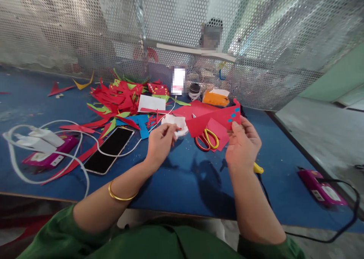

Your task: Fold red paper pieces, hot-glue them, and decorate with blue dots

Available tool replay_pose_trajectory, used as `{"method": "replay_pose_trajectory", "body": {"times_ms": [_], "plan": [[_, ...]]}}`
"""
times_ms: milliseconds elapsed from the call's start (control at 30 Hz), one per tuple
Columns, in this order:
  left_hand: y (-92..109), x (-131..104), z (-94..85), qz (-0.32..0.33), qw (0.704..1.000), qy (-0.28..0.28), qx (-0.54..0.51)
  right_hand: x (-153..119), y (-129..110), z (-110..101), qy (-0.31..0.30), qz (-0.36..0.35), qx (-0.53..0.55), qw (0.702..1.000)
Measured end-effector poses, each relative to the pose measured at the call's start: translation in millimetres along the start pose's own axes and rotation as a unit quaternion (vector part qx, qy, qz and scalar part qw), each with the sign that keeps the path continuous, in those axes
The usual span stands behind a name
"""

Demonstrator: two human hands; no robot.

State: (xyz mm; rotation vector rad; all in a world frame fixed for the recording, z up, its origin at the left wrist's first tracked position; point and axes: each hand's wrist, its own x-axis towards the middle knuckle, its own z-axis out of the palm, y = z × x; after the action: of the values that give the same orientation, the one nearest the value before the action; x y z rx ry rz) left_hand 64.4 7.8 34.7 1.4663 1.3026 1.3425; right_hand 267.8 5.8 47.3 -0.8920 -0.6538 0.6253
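My right hand [244, 142] grips one end of a red paper strip [210, 119], thumb in front, holding it above the table. Small blue pieces sit on the strip near my thumb. My left hand [161, 142] is pinched closed at the edge of a crumpled white paper [178, 123]; whatever lies between its fingertips is too small or hidden to name. Below the strip lie scissors [209, 141] with one red and one yellow handle loop, partly over a red paper piece [218, 132].
Red and green paper scraps [119, 96] are heaped at the back left, near blue paper [143, 124]. A dark phone [110, 150], white cables and a purple power strip [64, 151] lie left. Another purple power strip [322, 187] is right. Perforated metal mesh [93, 31] stands behind.
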Motion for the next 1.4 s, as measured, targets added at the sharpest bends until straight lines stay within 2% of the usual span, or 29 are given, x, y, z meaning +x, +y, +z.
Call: {"method": "replay_pose_trajectory", "body": {"times_ms": [100,200,300,433,567,667,733,767,800,833,900,967,1000,1033,1100,1200,1400], "plan": [[9.4,-4.6,-6.3,0.006,0.996,0.035,-0.080,-4.5,4.1,2.4,-0.010,0.028,0.009,1.000],[13.9,-10.1,-6.8,0.015,0.997,0.017,-0.067,-10.2,8.7,4.6,-0.018,0.058,0.022,0.998],[11.2,-12.5,-3.6,-0.006,0.998,0.008,-0.063,-16.3,12.0,5.9,-0.024,0.089,0.026,0.995],[4.0,-11.3,-0.7,-0.045,0.995,0.024,-0.088,-22.4,14.8,7.1,-0.039,0.108,0.013,0.993],[5.0,-7.6,-5.2,-0.055,0.987,0.031,-0.147,-23.5,14.0,7.4,-0.080,0.079,-0.102,0.988],[9.4,-4.5,-15.1,-0.069,0.986,0.030,-0.151,-20.0,2.1,-1.5,-0.112,-0.016,-0.227,0.967],[10.5,-3.5,-23.4,-0.082,0.986,0.013,-0.144,-16.4,-12.9,-16.1,-0.123,-0.110,-0.339,0.926],[10.2,-3.5,-27.3,-0.091,0.986,0.001,-0.138,-14.4,-21.5,-26.0,-0.127,-0.154,-0.412,0.889],[9.3,-4.1,-30.7,-0.098,0.986,-0.010,-0.132,-12.3,-29.9,-37.3,-0.136,-0.187,-0.495,0.838],[8.0,-5.0,-33.6,-0.105,0.986,-0.021,-0.126,-9.9,-37.4,-49.4,-0.143,-0.201,-0.588,0.770],[5.0,-7.8,-37.3,-0.109,0.987,-0.036,-0.113,-4.6,-47.4,-74.2,-0.167,-0.179,-0.725,0.644],[2.3,-10.9,-38.9,-0.108,0.988,-0.052,-0.103,1.5,-49.2,-95.9,-0.195,-0.136,-0.802,0.547],[1.2,-12.1,-39.1,-0.107,0.988,-0.062,-0.097,4.6,-47.6,-104.5,-0.205,-0.116,-0.824,0.515],[0.3,-13.0,-39.0,-0.107,0.987,-0.072,-0.092,7.6,-45.0,-111.4,-0.215,-0.100,-0.837,0.493],[-1.5,-14.0,-38.5,-0.112,0.986,-0.088,-0.083,12.1,-38.8,-120.1,-0.234,-0.081,-0.847,0.471],[-4.8,-14.3,-36.5,-0.125,0.984,-0.101,-0.075,14.9,-32.7,-123.8,-0.238,-0.086,-0.850,0.462],[-9.4,-16.3,-31.2,-0.149,0.977,-0.134,-0.071,16.4,-28.6,-123.5,-0.253,-0.151,-0.843,0.451]]}}
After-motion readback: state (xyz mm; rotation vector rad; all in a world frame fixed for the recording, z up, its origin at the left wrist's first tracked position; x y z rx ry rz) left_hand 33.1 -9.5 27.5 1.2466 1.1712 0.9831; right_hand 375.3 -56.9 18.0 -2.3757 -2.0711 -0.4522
